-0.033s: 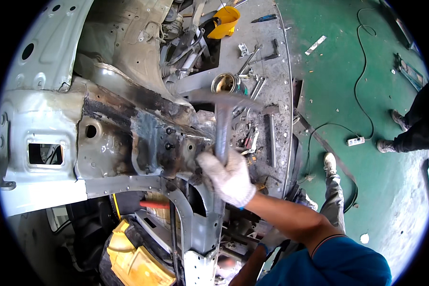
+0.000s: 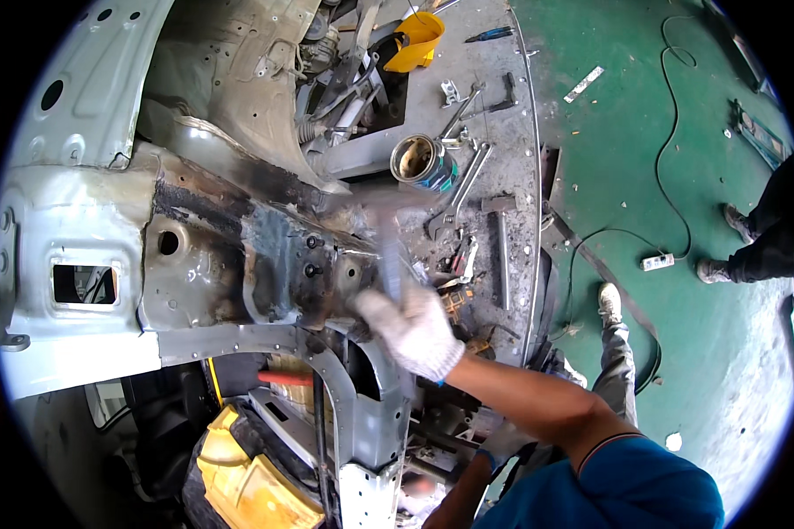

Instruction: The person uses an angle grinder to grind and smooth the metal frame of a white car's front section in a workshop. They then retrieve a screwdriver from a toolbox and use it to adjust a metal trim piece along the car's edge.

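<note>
My right hand [image 2: 415,335], in a white knitted glove, is closed round the handle of a hammer [image 2: 388,256]. Motion smears the hammer; its head is over the right end of a car-body rail [image 2: 326,264], and whether it touches metal I cannot tell. The rail is scorched brown and black, with bare grey patches, holes and two dark bolts. Below my right forearm, my left hand [image 2: 507,438] shows only in part: a gloved back with a blue cuff, its fingers hidden.
A rough grey bench holds an open can [image 2: 425,163], an adjustable wrench [image 2: 445,220], another hammer [image 2: 503,256] and a yellow container [image 2: 416,42]. Yellow padding [image 2: 256,485] lies below the rail. On the green floor, a cable runs to a power strip [image 2: 657,262], near another person's legs [image 2: 763,238].
My right hand and the hammer have shifted left and the hammer head slightly lower, uncovering the can and the adjustable wrench. The left hand stays in place.
</note>
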Tool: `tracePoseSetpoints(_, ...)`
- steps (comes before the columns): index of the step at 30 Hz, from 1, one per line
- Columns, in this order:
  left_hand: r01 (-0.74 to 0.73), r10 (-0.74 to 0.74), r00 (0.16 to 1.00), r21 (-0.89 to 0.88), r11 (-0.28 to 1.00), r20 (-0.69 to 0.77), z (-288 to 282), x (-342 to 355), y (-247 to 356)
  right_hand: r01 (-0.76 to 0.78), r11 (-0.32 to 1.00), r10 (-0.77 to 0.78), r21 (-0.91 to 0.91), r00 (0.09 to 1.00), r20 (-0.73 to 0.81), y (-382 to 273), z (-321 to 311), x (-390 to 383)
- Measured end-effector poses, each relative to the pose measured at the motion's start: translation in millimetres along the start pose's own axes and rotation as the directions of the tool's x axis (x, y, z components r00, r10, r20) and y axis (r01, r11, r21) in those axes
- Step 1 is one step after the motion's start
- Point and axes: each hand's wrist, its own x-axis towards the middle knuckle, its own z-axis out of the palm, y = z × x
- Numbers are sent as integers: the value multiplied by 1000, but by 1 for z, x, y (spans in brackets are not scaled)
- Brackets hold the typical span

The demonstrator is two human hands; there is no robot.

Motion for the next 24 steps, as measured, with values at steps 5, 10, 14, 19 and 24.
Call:
tracePoseSetpoints(5, 330, -321, 943, -137, 934, 89, -21, 0, 59, -338, 934, 354, -115, 916, 191, 12, -81, 13)
tracePoseSetpoints(10, 457, -445, 888, -304, 836, 113, -15, -1, 70, -510, 818, 417, -268, 845, -335, 58, -225, 26)
tracePoseSetpoints(14, 434, -444, 893, -411, 801, 78, -12, 1, 67, -605, 205, 234, -769, 794, -561, 153, -347, 38)
tracePoseSetpoints(19, 489, -502, 863, -344, 802, 54, -15, 4, 68, -448, 31, 245, -894, 870, -427, 210, -357, 129)
tracePoseSetpoints(24, 501, -551, 831, -529, 685, 74, -20, 1, 91, -391, 462, 233, -796, 920, -316, 244, -398, 140)
